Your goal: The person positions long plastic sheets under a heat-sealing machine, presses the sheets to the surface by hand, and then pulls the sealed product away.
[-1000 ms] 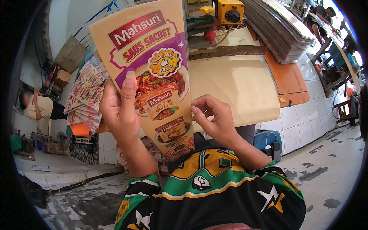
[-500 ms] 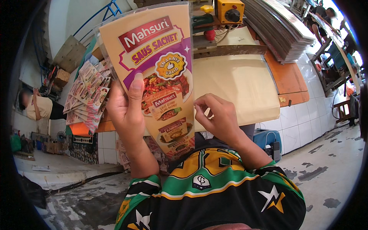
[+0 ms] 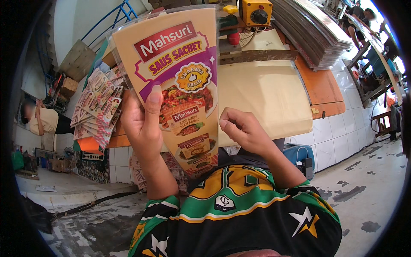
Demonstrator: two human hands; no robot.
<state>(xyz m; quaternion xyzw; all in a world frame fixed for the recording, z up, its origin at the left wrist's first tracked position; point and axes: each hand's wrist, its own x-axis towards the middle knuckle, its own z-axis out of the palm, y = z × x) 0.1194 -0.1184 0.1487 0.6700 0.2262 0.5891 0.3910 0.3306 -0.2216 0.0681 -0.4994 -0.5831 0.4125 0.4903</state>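
Note:
A wedge-shaped printed card (image 3: 177,81), beige and purple with food pictures and a clear plastic sleeve at its top, stands upright in front of me. My left hand (image 3: 143,124) grips its left edge, thumb pressed on the front. My right hand (image 3: 242,128) is at the card's right edge with fingers curled and thumb and forefinger pinched together; whether it grips the edge is unclear. Behind the card lies a plain beige sheet (image 3: 265,92) on an orange worktable (image 3: 321,85).
A fanned pile of similar printed cards (image 3: 96,105) lies on the table at left. A tall stack of flat boards (image 3: 312,30) sits at the back right beside a yellow switch box (image 3: 255,12). A person (image 3: 40,120) stands far left. The floor is wet concrete.
The card has risen and come closer to the camera, held more upright. My right hand has kept to its right edge, fingers still curled.

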